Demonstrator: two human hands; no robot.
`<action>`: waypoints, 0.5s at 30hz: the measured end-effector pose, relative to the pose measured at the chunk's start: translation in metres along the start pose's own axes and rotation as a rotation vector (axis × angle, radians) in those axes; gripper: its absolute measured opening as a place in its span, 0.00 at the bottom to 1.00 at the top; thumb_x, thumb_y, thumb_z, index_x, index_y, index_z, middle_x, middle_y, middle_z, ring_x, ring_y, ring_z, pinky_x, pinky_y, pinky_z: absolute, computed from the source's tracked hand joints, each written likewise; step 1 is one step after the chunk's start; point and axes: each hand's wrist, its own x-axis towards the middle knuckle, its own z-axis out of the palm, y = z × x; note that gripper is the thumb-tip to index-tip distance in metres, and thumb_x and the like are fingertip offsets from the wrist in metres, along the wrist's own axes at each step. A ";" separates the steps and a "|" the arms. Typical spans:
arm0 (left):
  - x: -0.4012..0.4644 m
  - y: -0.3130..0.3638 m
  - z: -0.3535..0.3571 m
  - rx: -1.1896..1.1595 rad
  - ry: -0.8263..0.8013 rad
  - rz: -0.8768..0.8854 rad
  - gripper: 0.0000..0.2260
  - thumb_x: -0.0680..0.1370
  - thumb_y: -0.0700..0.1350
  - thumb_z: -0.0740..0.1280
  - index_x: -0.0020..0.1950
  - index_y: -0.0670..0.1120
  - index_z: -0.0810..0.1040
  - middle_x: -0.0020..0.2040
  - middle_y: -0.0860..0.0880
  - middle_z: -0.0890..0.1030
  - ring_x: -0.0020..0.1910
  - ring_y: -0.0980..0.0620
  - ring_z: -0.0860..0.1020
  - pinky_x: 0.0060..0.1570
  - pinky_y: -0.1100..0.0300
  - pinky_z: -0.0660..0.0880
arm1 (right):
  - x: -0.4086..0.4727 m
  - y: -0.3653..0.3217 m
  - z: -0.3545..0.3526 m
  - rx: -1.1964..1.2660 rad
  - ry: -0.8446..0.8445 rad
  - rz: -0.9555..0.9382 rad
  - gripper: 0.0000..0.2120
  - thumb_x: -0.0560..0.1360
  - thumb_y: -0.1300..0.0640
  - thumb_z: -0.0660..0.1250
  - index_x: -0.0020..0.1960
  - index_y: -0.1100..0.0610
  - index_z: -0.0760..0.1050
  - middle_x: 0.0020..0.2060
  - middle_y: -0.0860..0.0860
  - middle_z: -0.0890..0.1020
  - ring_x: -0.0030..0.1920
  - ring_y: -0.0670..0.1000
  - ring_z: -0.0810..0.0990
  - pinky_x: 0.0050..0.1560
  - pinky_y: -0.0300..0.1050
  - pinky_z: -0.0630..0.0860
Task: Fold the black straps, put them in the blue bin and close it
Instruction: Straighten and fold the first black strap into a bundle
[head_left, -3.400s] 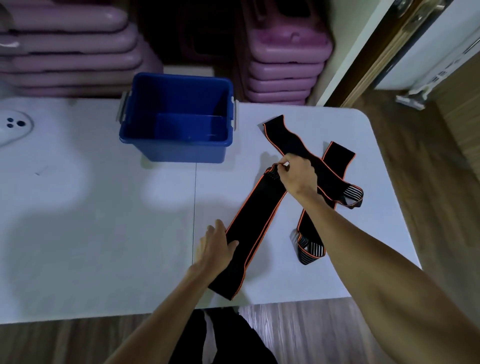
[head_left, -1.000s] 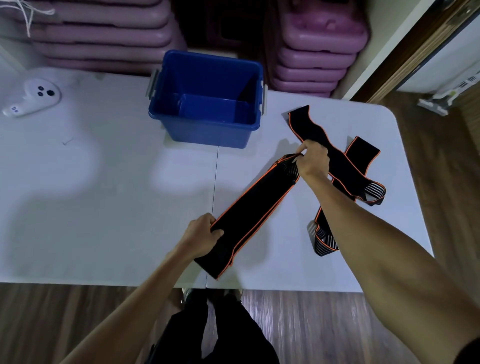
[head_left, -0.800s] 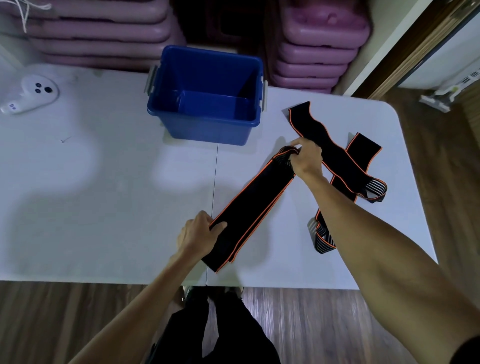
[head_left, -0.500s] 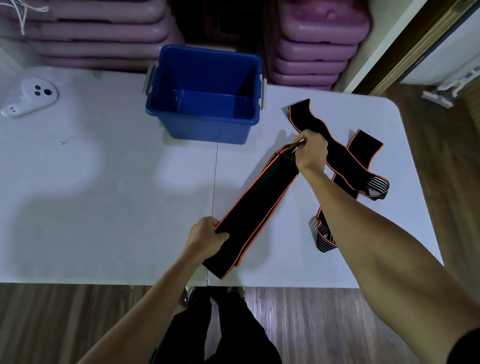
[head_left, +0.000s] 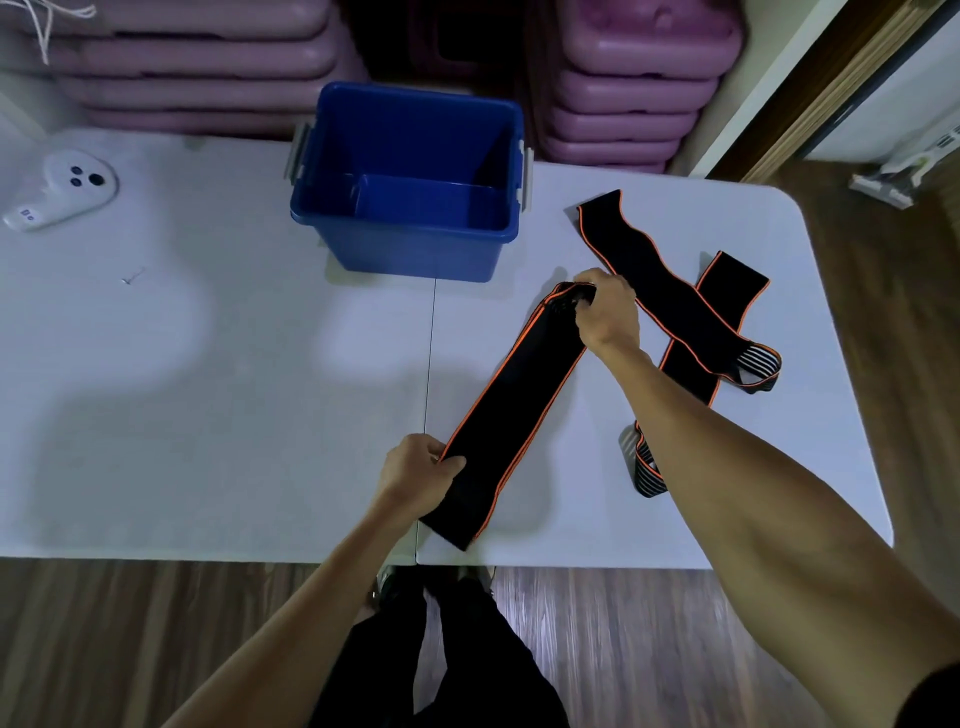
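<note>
A black strap with orange edges (head_left: 511, 410) lies doubled over, running diagonally across the white table (head_left: 208, 415). My left hand (head_left: 415, 475) pinches its near end by the table's front edge. My right hand (head_left: 605, 309) grips its far end, just off the table surface. Two more black straps (head_left: 680, 306) lie crossed to the right of my right hand, with striped ends showing. The blue bin (head_left: 410, 182) stands open and empty at the back of the table, beyond the strap. No lid is in view.
A white controller (head_left: 60, 189) lies at the table's far left. Stacks of purple plastic steps (head_left: 639, 83) stand behind the table. The table's front edge runs just below my left hand, with wooden floor beyond it and to the right.
Both hands kept their hold on the doubled strap. My right hand shifted the far end slightly, and the strap lies a little straighter and tauter than a second ago.
</note>
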 end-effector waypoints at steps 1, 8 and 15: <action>-0.001 0.001 0.003 0.026 0.042 0.005 0.08 0.75 0.47 0.69 0.44 0.42 0.80 0.40 0.46 0.81 0.44 0.46 0.80 0.45 0.53 0.76 | 0.000 0.000 -0.002 0.024 0.036 0.002 0.16 0.76 0.69 0.59 0.59 0.57 0.78 0.55 0.55 0.80 0.50 0.55 0.81 0.50 0.51 0.81; -0.005 -0.002 0.013 0.035 0.118 0.030 0.12 0.76 0.55 0.64 0.44 0.48 0.76 0.41 0.50 0.80 0.43 0.48 0.78 0.44 0.53 0.76 | 0.009 -0.005 -0.015 0.032 0.042 0.018 0.13 0.78 0.64 0.63 0.61 0.58 0.77 0.54 0.57 0.81 0.52 0.56 0.81 0.48 0.43 0.75; -0.004 -0.012 0.008 0.056 0.064 0.052 0.07 0.75 0.47 0.68 0.50 0.46 0.79 0.41 0.51 0.80 0.43 0.51 0.79 0.42 0.56 0.76 | 0.018 0.002 -0.021 -0.128 0.088 0.076 0.09 0.76 0.68 0.61 0.53 0.61 0.78 0.52 0.60 0.80 0.49 0.61 0.81 0.43 0.48 0.77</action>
